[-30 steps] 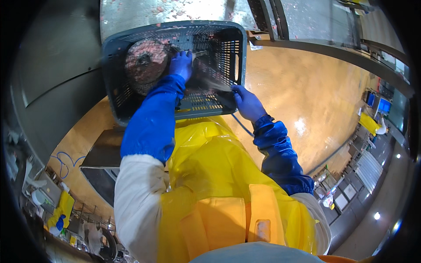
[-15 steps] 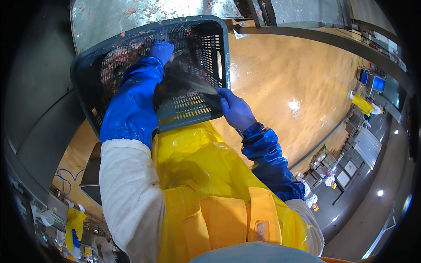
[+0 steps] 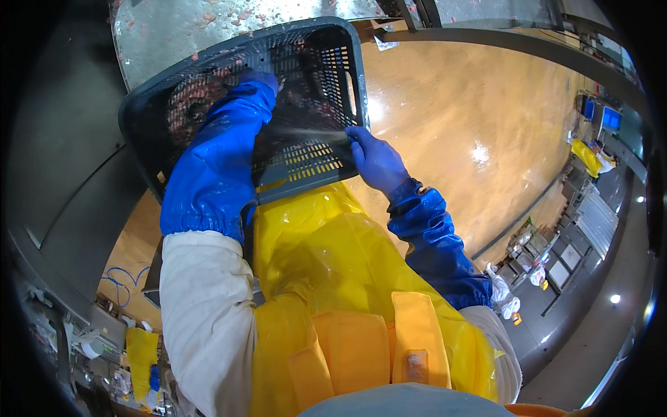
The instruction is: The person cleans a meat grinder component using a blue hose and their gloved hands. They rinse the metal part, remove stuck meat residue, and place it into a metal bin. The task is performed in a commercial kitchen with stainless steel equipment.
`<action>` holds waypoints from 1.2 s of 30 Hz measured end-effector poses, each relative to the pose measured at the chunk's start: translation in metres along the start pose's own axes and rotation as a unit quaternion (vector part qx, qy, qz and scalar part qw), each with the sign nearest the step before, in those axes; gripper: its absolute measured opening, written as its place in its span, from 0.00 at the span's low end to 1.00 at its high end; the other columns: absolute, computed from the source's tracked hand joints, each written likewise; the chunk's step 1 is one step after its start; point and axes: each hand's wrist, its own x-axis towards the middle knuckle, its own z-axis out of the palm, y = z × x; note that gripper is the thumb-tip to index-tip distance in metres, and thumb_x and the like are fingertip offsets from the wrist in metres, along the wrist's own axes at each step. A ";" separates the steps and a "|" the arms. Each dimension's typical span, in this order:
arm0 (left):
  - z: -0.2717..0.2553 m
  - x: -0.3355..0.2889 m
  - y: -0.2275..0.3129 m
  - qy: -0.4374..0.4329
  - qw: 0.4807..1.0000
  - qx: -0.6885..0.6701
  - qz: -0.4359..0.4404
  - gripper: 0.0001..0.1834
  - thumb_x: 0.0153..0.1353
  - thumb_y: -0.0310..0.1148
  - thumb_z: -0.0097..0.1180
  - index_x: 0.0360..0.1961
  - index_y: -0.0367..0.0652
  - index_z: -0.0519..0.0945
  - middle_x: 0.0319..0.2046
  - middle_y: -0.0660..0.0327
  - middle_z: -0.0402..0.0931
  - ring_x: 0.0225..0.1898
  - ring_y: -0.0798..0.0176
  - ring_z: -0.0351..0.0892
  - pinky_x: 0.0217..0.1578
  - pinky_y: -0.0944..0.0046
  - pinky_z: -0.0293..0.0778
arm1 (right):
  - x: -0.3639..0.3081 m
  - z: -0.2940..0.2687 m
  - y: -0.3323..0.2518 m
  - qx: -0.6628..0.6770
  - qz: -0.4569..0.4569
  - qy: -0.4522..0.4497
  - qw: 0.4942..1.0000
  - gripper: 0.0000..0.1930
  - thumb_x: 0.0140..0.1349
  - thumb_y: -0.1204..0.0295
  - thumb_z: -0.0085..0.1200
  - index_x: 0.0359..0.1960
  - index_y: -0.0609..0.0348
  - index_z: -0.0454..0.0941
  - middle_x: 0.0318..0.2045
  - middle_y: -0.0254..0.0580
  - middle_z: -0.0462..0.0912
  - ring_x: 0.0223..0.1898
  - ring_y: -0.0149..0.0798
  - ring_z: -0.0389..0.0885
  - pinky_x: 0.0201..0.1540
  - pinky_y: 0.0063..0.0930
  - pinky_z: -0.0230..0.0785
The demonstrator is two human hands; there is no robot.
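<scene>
The right hand, in a blue-violet glove, is just beside the right end of the basket, fingers curled around what seems to be a spray nozzle hidden in the grip; a thin jet runs from its fingertips leftward into the basket. The left hand reaches inside toward the far wall, and whether it grips anything there cannot be told in the shadow. The dark grey slotted basket sits tilted between the person's yellow apron and a metal surface on the far side, and pinkish scraps show at its left part. For good spraying, the right wrist should hold steady and sweep the jet in overlapping passes, angled into the slots rather than skimming across them. The left hand would do best to stay out of the stream's line while steadying whatever lies beneath it, and the left end, where the scraps are thickest, deserves the longest pass. Beyond, more pink bits dot the surface, a wet tan floor spreads to the right, and a blue hose lies looped at the near left.
</scene>
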 end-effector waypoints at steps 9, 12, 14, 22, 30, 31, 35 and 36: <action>0.043 -0.005 -0.032 -0.092 0.994 -0.026 0.053 0.19 0.60 0.48 0.56 0.41 0.45 0.86 0.43 0.50 0.83 0.45 0.47 0.82 0.48 0.50 0.75 | -0.001 0.009 -0.018 0.014 0.021 -0.024 0.999 0.17 0.69 0.64 0.44 0.58 0.48 0.70 0.41 0.55 0.83 0.42 0.59 0.82 0.47 0.48 0.74; 0.103 0.013 -0.038 -0.130 0.981 -0.100 0.105 0.20 0.59 0.50 0.58 0.41 0.45 0.86 0.43 0.50 0.83 0.46 0.47 0.82 0.49 0.50 0.75 | 0.000 0.018 -0.014 0.001 0.000 -0.025 1.000 0.18 0.68 0.63 0.44 0.59 0.46 0.70 0.41 0.55 0.83 0.42 0.59 0.82 0.47 0.50 0.74; 0.109 0.004 -0.029 -0.108 0.974 -0.169 0.108 0.22 0.58 0.51 0.60 0.42 0.45 0.86 0.44 0.49 0.83 0.46 0.46 0.82 0.49 0.51 0.75 | -0.003 0.018 -0.015 0.002 -0.015 -0.014 1.000 0.18 0.67 0.62 0.45 0.58 0.45 0.70 0.39 0.56 0.84 0.41 0.60 0.82 0.45 0.53 0.74; -0.033 -0.137 0.022 0.056 0.794 -0.604 -0.047 0.22 0.54 0.43 0.67 0.40 0.34 0.82 0.34 0.58 0.82 0.36 0.63 0.78 0.41 0.62 0.72 | -0.010 0.001 -0.021 -0.001 -0.059 0.020 0.998 0.19 0.67 0.61 0.45 0.58 0.47 0.70 0.39 0.57 0.84 0.41 0.60 0.82 0.46 0.51 0.74; -0.030 -0.231 0.020 0.163 0.501 -0.849 0.032 0.12 0.64 0.33 0.58 0.46 0.39 0.80 0.39 0.64 0.79 0.41 0.70 0.76 0.44 0.68 0.71 | -0.010 -0.023 -0.019 -0.022 -0.199 0.010 0.980 0.18 0.68 0.64 0.45 0.57 0.51 0.71 0.43 0.58 0.83 0.45 0.60 0.81 0.48 0.49 0.73; -0.035 -0.250 0.021 0.173 0.473 -0.864 0.034 0.12 0.65 0.32 0.57 0.48 0.40 0.79 0.41 0.64 0.79 0.43 0.69 0.76 0.47 0.67 0.71 | -0.011 -0.023 -0.016 -0.019 -0.216 0.012 0.976 0.18 0.68 0.64 0.45 0.57 0.52 0.72 0.44 0.58 0.82 0.46 0.60 0.81 0.49 0.49 0.73; -0.026 -0.326 0.031 0.265 0.302 -0.913 0.072 0.15 0.67 0.30 0.54 0.54 0.38 0.76 0.47 0.61 0.78 0.48 0.68 0.76 0.53 0.66 0.70 | -0.019 -0.019 -0.016 -0.012 -0.292 -0.003 0.956 0.17 0.68 0.64 0.46 0.56 0.55 0.73 0.48 0.57 0.81 0.49 0.60 0.79 0.52 0.46 0.72; -0.019 -0.345 0.032 0.283 0.277 -0.915 0.071 0.16 0.69 0.29 0.51 0.56 0.37 0.75 0.48 0.60 0.77 0.49 0.68 0.75 0.53 0.66 0.70 | -0.022 -0.016 -0.018 -0.015 -0.311 -0.012 0.950 0.17 0.68 0.65 0.46 0.56 0.56 0.73 0.48 0.57 0.81 0.49 0.61 0.79 0.52 0.46 0.72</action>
